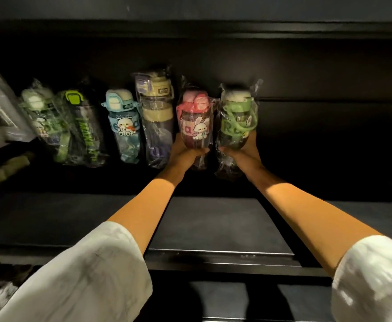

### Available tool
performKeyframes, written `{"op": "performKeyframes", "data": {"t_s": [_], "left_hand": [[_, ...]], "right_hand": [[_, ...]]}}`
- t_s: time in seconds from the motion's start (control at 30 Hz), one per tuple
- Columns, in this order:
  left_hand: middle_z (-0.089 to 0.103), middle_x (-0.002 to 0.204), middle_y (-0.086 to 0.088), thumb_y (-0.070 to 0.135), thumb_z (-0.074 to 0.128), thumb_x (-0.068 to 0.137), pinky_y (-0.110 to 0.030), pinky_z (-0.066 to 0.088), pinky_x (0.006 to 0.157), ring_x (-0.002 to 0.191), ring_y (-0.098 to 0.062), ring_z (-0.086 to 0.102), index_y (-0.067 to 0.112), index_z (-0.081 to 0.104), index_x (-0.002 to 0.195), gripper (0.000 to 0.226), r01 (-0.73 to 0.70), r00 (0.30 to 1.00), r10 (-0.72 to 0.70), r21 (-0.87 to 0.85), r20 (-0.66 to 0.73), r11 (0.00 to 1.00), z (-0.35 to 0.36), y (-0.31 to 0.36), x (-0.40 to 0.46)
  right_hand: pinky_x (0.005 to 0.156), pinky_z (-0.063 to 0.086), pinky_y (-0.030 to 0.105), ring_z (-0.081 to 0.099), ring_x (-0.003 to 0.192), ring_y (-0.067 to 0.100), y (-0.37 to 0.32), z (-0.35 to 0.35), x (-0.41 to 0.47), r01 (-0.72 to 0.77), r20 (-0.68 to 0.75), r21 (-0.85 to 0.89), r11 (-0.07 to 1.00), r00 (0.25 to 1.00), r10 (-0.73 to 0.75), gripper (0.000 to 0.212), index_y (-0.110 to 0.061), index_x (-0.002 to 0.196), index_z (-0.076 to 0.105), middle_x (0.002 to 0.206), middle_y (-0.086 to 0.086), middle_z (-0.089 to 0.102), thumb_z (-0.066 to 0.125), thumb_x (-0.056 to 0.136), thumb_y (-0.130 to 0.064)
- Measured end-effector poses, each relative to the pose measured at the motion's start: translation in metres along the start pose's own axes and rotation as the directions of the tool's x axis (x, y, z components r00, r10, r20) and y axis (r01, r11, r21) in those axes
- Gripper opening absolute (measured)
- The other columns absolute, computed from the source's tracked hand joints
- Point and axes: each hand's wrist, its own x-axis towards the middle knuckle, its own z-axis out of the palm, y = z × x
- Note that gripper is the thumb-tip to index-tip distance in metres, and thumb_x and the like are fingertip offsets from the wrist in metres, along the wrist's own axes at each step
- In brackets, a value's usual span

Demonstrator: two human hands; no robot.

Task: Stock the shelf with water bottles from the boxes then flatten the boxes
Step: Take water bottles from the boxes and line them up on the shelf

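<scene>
Hands grip bagged pink bottle point(196, 126), green bottle point(236, 122).

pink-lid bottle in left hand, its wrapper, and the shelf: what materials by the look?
Pink-lid bottle: likely clear tinted plastic, glossy; printed rabbit shows on the wall. Its wrapper: thin clear film, judging by crinkles and glints. Shelf: matte black board, metal or laminate, can't tell. Left hand grips the bottle's base.

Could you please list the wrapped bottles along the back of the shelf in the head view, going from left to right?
Pale green bottle → black bottle with lime lid → blue bear bottle → tall cream-lidded bottle → pink bunny bottle in the left hand → green bottle in the right hand.
</scene>
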Motion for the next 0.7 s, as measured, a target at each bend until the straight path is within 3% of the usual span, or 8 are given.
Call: {"op": "performKeyframes", "data": {"t_s": [0.1,0.23,0.43,0.53,0.6,0.7], "left_hand": [[0.069,0.131,-0.003,0.003,0.092,0.068,-0.031,0.054,0.096,0.119,-0.02,0.065,0.012,0.051,0.144,0.086,-0.025,1.0,0.025,0.005,0.002,1.0,0.0,-0.005,0.004],[0.067,0.133,-0.002,0.001,0.091,0.07,-0.024,0.051,0.093,0.121,-0.017,0.063,0.012,0.048,0.146,0.087,-0.048,0.999,0.048,0.018,0.021,0.999,0.0,-0.006,0.006],[0.063,0.139,-0.003,0.006,0.093,0.069,-0.034,0.049,0.107,0.128,-0.019,0.059,0.011,0.04,0.149,0.096,-0.042,0.999,0.04,0.042,0.032,0.998,0.0,-0.007,0.006],[0.061,0.143,-0.004,0.011,0.095,0.066,-0.039,0.047,0.113,0.131,-0.018,0.058,0.012,0.036,0.152,0.105,-0.045,0.998,0.044,0.028,0.051,0.999,-0.002,-0.008,0.005],[0.062,0.143,-0.002,0.013,0.096,0.065,-0.039,0.048,0.113,0.132,-0.017,0.059,0.014,0.038,0.153,0.105,-0.052,0.997,0.051,0.018,0.063,0.998,-0.005,-0.009,0.002],[0.066,0.139,-0.002,0.012,0.093,0.071,-0.038,0.049,0.11,0.129,-0.018,0.061,0.015,0.047,0.149,0.09,-0.024,0.997,0.023,0.018,0.072,1.0,-0.009,-0.006,-0.007]], "right_hand": [[0.112,0.048,0.041,0.058,0.128,0.018,0.005,0.005,0.004,0.005,-0.038,-0.013,1.0,0.999,-0.005,0.104,-0.034,0.141,0.035,0.138,-0.002,0.059,0.095,0.057,-0.034],[0.112,0.049,0.042,0.057,0.129,0.017,0.016,0.008,0.012,0.033,-0.049,-0.027,0.999,0.998,-0.034,0.107,-0.028,0.141,0.037,0.14,0.002,0.056,0.095,0.051,-0.037],[0.112,0.049,0.045,0.053,0.133,0.023,0.017,0.006,0.015,-0.008,-0.049,-0.08,0.997,0.999,0.004,0.122,-0.027,0.145,0.036,0.144,0.006,0.049,0.094,0.041,-0.055],[0.115,0.039,0.037,0.04,0.144,0.026,0.004,0.002,0.006,-0.066,-0.031,-0.132,0.989,0.998,0.062,0.124,-0.024,0.154,0.028,0.155,0.008,0.039,0.098,0.054,-0.046],[0.119,0.035,0.041,0.034,0.148,0.027,0.0,-0.001,0.004,-0.093,-0.015,-0.144,0.985,0.996,0.092,0.128,-0.024,0.159,0.022,0.16,0.008,0.035,0.098,0.058,-0.044],[0.121,0.036,0.051,0.036,0.15,0.028,-0.002,-0.006,0.0,-0.144,-0.033,-0.147,0.979,0.989,0.141,0.145,-0.027,0.161,0.018,0.162,0.005,0.038,0.095,0.043,-0.061]]}}
